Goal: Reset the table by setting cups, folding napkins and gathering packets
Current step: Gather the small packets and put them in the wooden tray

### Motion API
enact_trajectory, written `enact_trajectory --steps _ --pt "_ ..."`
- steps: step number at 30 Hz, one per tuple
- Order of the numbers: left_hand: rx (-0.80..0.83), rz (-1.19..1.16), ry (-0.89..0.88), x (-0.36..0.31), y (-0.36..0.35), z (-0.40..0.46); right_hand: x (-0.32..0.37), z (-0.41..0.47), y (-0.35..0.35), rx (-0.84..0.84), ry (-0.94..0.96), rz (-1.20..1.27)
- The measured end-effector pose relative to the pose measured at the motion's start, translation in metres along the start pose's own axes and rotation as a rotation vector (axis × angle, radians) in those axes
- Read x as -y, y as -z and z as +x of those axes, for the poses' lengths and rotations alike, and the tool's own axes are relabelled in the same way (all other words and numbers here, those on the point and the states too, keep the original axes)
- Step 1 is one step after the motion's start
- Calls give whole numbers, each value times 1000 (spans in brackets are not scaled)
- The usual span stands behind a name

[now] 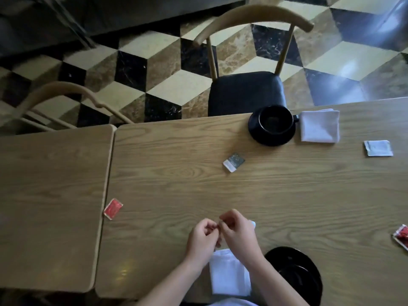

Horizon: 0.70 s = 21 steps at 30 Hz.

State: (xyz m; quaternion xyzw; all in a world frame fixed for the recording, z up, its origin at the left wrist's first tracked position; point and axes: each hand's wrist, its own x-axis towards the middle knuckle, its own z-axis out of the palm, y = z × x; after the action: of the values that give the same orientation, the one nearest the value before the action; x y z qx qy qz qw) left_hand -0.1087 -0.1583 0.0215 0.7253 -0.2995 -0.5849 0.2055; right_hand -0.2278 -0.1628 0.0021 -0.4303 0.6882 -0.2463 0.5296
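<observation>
My left hand (202,237) and my right hand (239,231) meet fingertip to fingertip above the wooden table (176,184), all fingers curled. A small pale edge (254,223) shows past my right hand; whether it is held is hidden. A folded white napkin (228,276) lies under my wrists beside a black saucer (295,272). At the far edge a black cup (274,120) stands on its saucer (256,131) next to another folded napkin (320,127). Loose packets lie about: grey (234,162), white (378,148), red (113,209) and red at the right edge (402,236).
A second wooden table (50,206) butts against the left side, and the red packet sits over the seam. A chair with a black seat (245,91) stands behind the far edge, another chair (66,93) at the left. The floor is chequered tile.
</observation>
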Motion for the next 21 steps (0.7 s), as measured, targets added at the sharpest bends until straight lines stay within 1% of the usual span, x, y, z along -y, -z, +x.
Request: enact_trajectory --steps 3,6,8,11,14,15,18,21 --pt "-45 -28 10 20 56 -12 10 -17 -42 90 -15 -102" --pt "-109 -61 25 33 114 -12 26 -26 -78 101 -27 -191" --pt "-180 -67 41 42 158 -6 38 -28 -102 92 -30 -233" --pt "-334 10 47 51 224 12 62 -26 -147 152 -74 -247" --pt "-520 222 -21 52 279 39 87 -14 -201 189 -192 -96" --pt "-555 312 -39 51 294 49 95 -8 -219 185 -232 -44" --pt "-537 553 -107 44 323 84 115 12 -269 146 -355 102" --pt "-485 744 -198 37 335 115 130 30 -306 111 -411 143"
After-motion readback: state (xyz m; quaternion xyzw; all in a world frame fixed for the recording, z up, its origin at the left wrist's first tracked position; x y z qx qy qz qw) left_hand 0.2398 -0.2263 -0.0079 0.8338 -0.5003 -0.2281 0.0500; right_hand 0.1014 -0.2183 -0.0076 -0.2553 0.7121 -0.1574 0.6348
